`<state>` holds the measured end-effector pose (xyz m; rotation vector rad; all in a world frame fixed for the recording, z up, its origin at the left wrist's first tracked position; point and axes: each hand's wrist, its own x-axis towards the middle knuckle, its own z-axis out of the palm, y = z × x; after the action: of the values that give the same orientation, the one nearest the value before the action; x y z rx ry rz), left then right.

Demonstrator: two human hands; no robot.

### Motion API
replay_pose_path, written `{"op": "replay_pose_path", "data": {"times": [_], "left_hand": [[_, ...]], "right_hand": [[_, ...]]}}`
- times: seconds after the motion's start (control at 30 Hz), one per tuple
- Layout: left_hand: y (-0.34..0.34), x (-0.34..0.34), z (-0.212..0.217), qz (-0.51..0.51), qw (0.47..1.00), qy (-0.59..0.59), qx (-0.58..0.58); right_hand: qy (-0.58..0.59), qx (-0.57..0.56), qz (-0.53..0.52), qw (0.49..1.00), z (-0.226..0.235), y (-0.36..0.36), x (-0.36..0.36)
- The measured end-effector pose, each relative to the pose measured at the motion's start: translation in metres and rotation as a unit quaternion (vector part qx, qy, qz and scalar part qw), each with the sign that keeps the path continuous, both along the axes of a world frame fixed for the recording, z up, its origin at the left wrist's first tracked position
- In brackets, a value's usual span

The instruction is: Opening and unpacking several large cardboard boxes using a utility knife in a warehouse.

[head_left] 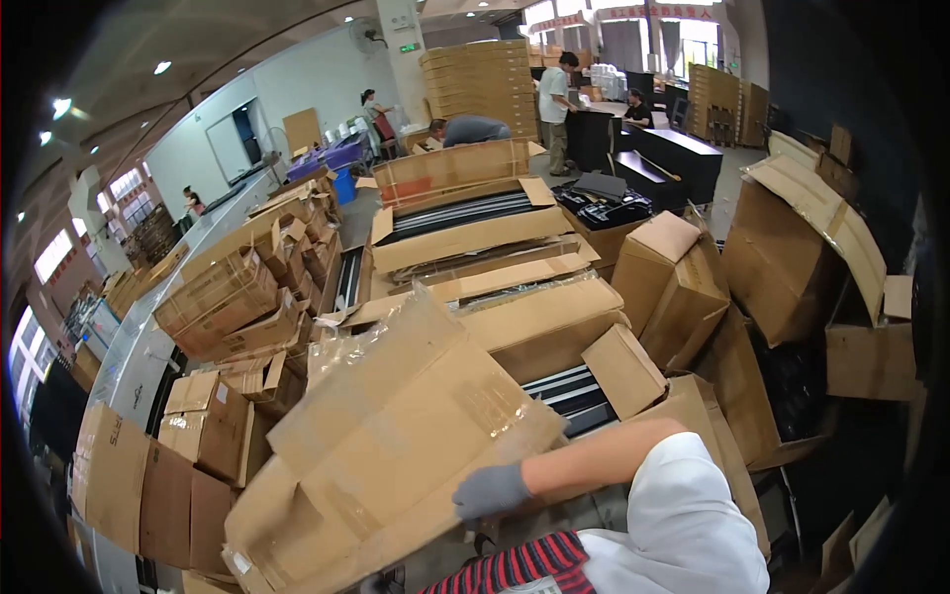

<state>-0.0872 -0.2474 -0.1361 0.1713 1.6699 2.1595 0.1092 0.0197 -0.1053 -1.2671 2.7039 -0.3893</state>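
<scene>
Grey-gloved hand (490, 490), brown cardboard box (396, 445), white sleeve (683, 515)

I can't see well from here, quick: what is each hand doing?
Right hand, in a grey glove: closed on the edge of the big flattened cardboard box.
Left hand: not in view.

Right hand (490, 490): grey knit cloth glove, matt. It grips a flattened carton (396, 445), brown corrugated cardboard, matt, creased, with glossy clear tape strips and a crinkled clear plastic film at its top edge. Above the hand, an open box (584, 396) of the same matt cardboard holds long strips (569, 391), dark with pale smooth faces, semi-gloss. Sleeve (683, 525) beside the hand: white cloth, soft matt. Below the hand, striped red-black fabric (524, 569).
</scene>
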Motion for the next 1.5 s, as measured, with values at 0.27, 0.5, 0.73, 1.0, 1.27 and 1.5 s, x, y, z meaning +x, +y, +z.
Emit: {"op": "replay_pose_path", "data": {"times": [0.27, 0.5, 0.73, 1.0, 1.27, 1.5], "left_hand": [[-0.213, 0.093, -0.23, -0.035, 0.854, -0.379, 0.355], [-0.257, 0.066, -0.265, 0.168, 0.883, -0.426, 0.099], [-0.16, 0.092, -0.041, 0.313, 0.932, -0.108, 0.147], [-0.082, 0.192, 0.059, 0.453, 0.838, 0.3, -0.05], [-0.066, 0.251, 0.125, 0.43, 0.88, 0.119, 0.164], [0.042, 0.23, 0.126, 0.315, 0.883, 0.228, 0.262]], "right_hand": [[0.025, -0.066, -0.13, 0.989, -0.03, 0.009, 0.031], [0.084, -0.005, -0.181, 0.98, -0.012, -0.014, 0.037], [0.227, 0.013, -0.292, 0.929, 0.017, 0.001, 0.061], [0.335, -0.161, -0.274, 0.887, 0.006, 0.083, 0.063], [0.457, -0.266, -0.267, 0.806, 0.042, 0.15, 0.108], [0.556, -0.215, -0.311, 0.74, 0.073, 0.239, 0.165]]}}
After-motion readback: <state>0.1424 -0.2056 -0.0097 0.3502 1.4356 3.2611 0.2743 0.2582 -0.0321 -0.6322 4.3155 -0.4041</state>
